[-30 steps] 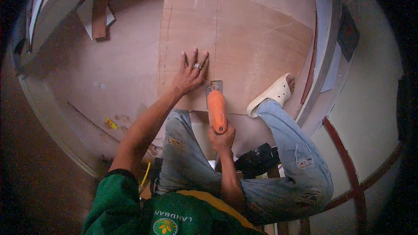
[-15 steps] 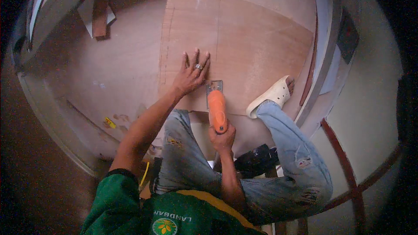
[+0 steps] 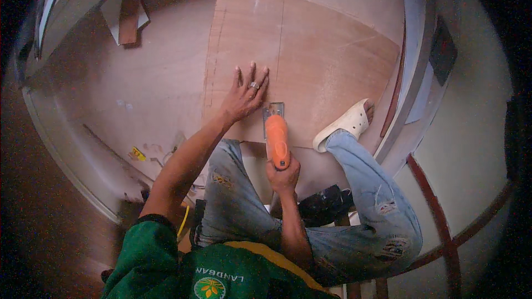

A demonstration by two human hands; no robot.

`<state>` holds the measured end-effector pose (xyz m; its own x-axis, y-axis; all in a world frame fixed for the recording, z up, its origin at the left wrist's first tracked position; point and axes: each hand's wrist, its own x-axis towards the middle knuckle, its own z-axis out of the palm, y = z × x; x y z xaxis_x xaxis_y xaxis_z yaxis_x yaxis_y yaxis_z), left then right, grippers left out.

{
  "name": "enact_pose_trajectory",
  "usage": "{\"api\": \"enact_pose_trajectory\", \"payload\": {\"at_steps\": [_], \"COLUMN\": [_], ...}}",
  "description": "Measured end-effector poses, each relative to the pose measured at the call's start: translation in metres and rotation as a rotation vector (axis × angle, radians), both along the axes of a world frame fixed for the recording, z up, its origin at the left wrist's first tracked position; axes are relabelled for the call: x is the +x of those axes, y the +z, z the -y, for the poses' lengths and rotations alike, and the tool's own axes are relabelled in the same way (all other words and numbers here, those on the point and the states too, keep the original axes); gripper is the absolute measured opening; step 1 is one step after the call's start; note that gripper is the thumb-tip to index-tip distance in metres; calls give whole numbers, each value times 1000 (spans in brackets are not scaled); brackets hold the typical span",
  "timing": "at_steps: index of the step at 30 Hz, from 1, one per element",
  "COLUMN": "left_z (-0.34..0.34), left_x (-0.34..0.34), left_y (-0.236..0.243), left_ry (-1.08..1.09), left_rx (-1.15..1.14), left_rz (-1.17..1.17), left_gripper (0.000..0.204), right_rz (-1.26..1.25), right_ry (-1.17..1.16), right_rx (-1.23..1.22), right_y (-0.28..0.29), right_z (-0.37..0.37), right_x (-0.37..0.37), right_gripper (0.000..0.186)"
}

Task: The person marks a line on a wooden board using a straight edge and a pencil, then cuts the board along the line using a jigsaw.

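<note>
My right hand [image 3: 283, 177] is wrapped round the rear of an orange jigsaw [image 3: 277, 138]. The saw's metal base plate [image 3: 274, 111] rests on a plywood sheet [image 3: 321, 55] at its near edge; the blade is hidden. Pencil lines run along the sheet, one of them leading away from the saw. Just left of the saw, my left hand [image 3: 245, 98] lies flat on the plywood with fingers spread, a ring on one of them. My foot in a cream clog [image 3: 346, 124] presses on the sheet's near right part.
A brown wood offcut [image 3: 129, 19] lies over a white piece at the far left. Small scraps and a yellow object [image 3: 138, 154] sit left of my forearm. Beneath my bent leg is a black item [image 3: 324, 206]. Raised edging [image 3: 407, 72] borders the work surface on the right.
The view has shifted very slightly. Both hands, the jigsaw and the plywood keep nearly the same places relative to each other.
</note>
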<state>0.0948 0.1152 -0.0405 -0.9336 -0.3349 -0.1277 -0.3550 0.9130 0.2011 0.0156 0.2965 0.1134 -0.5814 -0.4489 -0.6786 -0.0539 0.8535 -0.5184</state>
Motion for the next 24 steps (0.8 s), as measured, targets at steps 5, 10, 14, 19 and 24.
{"api": "enact_pose_trajectory", "payload": {"at_steps": [5, 10, 14, 19, 24], "left_z": [0, -1, -3, -3, -4], "left_x": [0, 0, 2, 4, 1], "left_y": [3, 4, 3, 2, 2], "left_ry": [27, 73, 73, 90, 98], "left_rx": [61, 225, 222, 226, 210], "left_rz": [-34, -29, -11, -20, -28], "left_gripper": [71, 62, 60, 58, 56], "right_rz": [-52, -15, -7, -29, -58], "right_ry": [4, -18, -11, -18, 15], "right_rx": [-61, -53, -41, -98, -1], "right_y": [-3, -4, -2, -9, -16], "right_z": [0, -1, 1, -5, -17], "right_x": [-1, 0, -1, 3, 6], "right_gripper": [25, 25, 25, 28, 27]}}
